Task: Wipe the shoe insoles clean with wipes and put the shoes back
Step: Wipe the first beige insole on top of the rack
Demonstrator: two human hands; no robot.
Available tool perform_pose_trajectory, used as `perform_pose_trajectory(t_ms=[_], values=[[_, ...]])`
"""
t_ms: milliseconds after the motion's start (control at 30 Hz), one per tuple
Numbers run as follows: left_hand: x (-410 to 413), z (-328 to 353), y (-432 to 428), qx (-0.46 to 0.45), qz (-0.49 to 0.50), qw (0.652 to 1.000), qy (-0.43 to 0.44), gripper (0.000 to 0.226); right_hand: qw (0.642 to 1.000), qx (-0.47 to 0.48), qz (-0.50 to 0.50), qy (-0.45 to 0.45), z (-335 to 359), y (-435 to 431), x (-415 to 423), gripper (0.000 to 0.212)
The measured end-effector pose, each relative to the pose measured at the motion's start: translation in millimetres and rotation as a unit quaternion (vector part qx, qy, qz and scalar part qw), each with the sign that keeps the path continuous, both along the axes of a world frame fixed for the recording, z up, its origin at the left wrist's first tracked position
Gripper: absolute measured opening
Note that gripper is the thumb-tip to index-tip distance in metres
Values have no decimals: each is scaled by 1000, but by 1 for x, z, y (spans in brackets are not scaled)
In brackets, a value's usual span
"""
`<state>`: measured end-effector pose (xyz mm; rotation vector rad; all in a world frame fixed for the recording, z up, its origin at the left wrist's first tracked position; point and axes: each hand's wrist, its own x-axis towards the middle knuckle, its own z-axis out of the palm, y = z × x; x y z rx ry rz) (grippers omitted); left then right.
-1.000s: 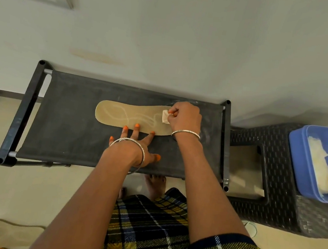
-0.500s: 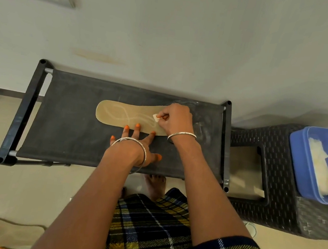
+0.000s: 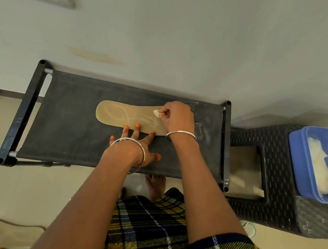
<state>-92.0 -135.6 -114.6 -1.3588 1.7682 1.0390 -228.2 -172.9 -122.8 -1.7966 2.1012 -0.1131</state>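
So the tan insole (image 3: pixel 127 117) lies flat on the black fabric shoe rack (image 3: pixel 67 123), left hand (image 3: pixel 136 145) spread open with straight fingers pressing its near edge, right hand (image 3: pixel 178 118) with fingers pinched tight on a small wipe (image 3: pixel 156 112) against the insole's right end.

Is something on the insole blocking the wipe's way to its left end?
Nothing visible does. The left hand touches only the near edge of the insole; the surface left of the wipe lies bare.
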Motion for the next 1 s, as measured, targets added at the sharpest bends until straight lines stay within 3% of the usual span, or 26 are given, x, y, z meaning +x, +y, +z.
perform_pose_trajectory(t_ms=[133,367,667,900,1000], values=[[3,-2,0,2,-2,1000,0,80,994,-25,-107,12,-1,1,-21,20],[2,4,1,-4,11,1000,1,81,1000,-7,-2,6,-4,3,11,21],[3,6,0,-2,13,1000,-4,84,989,-42,-142,8,-7,6,-15,13],[3,5,1,-11,18,1000,-4,83,999,-33,11,-35,-7,3,17,19],[4,7,0,-8,16,1000,-4,83,996,-50,-66,-19,-5,3,2,21]])
